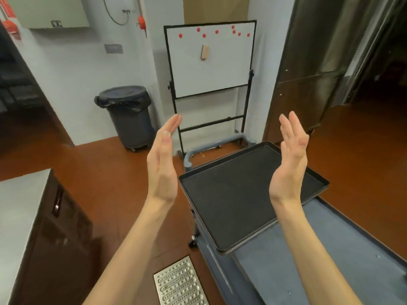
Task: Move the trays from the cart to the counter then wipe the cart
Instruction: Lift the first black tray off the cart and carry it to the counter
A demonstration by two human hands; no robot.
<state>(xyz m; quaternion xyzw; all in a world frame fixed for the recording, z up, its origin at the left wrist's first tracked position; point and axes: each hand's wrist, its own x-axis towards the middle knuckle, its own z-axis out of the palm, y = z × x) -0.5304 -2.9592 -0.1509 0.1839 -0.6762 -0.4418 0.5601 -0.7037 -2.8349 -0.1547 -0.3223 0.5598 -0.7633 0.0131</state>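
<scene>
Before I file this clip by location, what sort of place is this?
Probably a commercial kitchen or its back area: a grey utility cart carrying a black tray, a stainless counter, tall stainless units and a metal floor drain grate.

A whiteboard (210, 59) on a black stand leans by the wall, red magnets (217, 31) dotted across its top (an eraser (204, 52) clings below). A lined grey bin (128, 116) stands left; a floor drain grate (179, 282) lies nearer.

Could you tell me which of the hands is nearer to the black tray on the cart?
Right. The right hand is raised open over the black tray; the left hand is raised open beyond its left edge, over the floor.
</scene>
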